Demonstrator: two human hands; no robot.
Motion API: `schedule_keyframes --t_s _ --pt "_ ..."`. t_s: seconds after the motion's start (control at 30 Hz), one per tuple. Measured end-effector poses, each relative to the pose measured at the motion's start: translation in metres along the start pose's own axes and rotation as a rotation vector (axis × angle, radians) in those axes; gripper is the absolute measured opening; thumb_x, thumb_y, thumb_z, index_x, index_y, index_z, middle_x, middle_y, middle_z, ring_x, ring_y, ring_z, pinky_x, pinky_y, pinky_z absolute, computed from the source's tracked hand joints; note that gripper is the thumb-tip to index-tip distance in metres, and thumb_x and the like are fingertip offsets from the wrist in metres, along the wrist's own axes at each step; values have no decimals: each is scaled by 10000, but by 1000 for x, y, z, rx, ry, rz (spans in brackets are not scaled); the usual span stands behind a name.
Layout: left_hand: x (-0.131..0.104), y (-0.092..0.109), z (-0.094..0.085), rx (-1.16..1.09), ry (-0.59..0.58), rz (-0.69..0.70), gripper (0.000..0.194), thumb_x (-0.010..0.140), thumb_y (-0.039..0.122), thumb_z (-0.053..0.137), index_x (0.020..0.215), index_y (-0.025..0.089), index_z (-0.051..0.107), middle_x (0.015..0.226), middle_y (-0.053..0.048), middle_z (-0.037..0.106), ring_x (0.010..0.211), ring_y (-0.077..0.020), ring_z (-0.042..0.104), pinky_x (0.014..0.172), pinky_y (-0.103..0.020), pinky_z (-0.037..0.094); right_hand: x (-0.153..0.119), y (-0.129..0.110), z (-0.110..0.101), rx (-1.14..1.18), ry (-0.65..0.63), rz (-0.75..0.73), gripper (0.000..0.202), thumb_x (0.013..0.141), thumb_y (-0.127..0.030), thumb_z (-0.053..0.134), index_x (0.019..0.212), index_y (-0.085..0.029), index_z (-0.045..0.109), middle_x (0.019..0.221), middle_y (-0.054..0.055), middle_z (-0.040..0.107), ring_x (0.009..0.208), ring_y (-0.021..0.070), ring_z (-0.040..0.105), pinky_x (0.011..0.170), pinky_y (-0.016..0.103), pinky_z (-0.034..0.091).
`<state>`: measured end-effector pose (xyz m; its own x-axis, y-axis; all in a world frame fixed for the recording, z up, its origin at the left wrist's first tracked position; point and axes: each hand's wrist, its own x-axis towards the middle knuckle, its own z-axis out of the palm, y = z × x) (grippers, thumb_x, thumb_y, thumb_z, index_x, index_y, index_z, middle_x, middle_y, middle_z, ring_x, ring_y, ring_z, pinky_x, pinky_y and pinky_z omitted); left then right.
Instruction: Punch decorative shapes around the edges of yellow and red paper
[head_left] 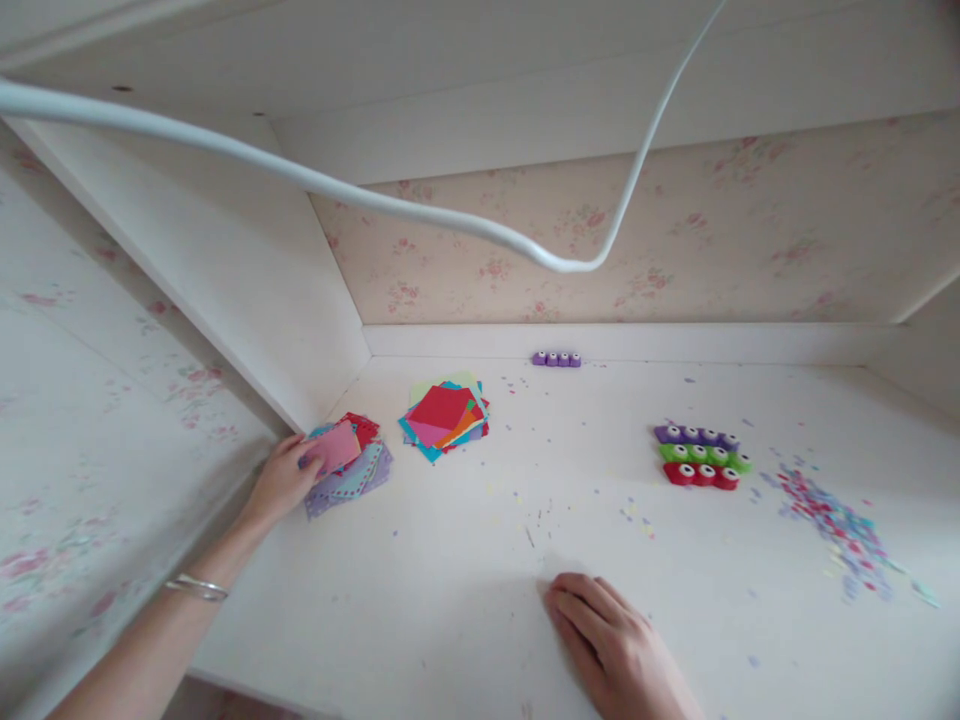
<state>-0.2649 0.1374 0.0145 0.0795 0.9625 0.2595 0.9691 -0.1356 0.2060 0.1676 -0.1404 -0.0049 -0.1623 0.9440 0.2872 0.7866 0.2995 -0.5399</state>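
Observation:
At the left, my left hand (283, 482) is closed on a pink sheet of paper (337, 447), its thumb and fingers at the sheet's left edge. Under that sheet lies a fanned pile of punched paper squares (364, 478) in red, blue and lilac, with small holes along their borders. My right hand (604, 635) rests on the desk near the front, fingers curled in and close together, with nothing visible in them. To the right of the punched pile is a stack of coloured paper squares (442, 415), red on top.
Rows of purple, green and red craft punches (701, 455) stand at the right. More purple punches (556, 359) sit by the back wall. Paper confetti (836, 530) is heaped far right, with bits scattered over the white desk (450, 600). A white cable (450, 222) hangs across the upper view.

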Motion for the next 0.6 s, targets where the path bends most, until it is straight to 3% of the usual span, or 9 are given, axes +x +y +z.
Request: schedule_keyframes --t_s 0.17,0.3,0.6 --pt "-7 21 9 48 -48 81 577 940 486 320 1404 174 465 1536 -88 325 1394 -249 338 1160 -369 258 1 -2 -1 2 -10 6 260 976 -175 406 1093 -244 629 1081 66 661 917 194 657 790 303 576" --pt "-10 31 30 118 -168 138 679 944 555 285 1514 187 261 1596 -60 194 1465 -245 156 1188 -449 103 0 -2 -1 13 -9 0 247 976 -172 412 1093 -238 619 1075 68 656 915 194 649 792 299 567" --pt "10 21 53 184 -369 89 771 911 617 212 1513 135 240 1598 -91 81 1470 -310 69 1146 -583 97 5 -12 -11 47 -39 69 229 979 -161 415 1031 -227 628 1021 54 651 886 198 618 782 325 540"
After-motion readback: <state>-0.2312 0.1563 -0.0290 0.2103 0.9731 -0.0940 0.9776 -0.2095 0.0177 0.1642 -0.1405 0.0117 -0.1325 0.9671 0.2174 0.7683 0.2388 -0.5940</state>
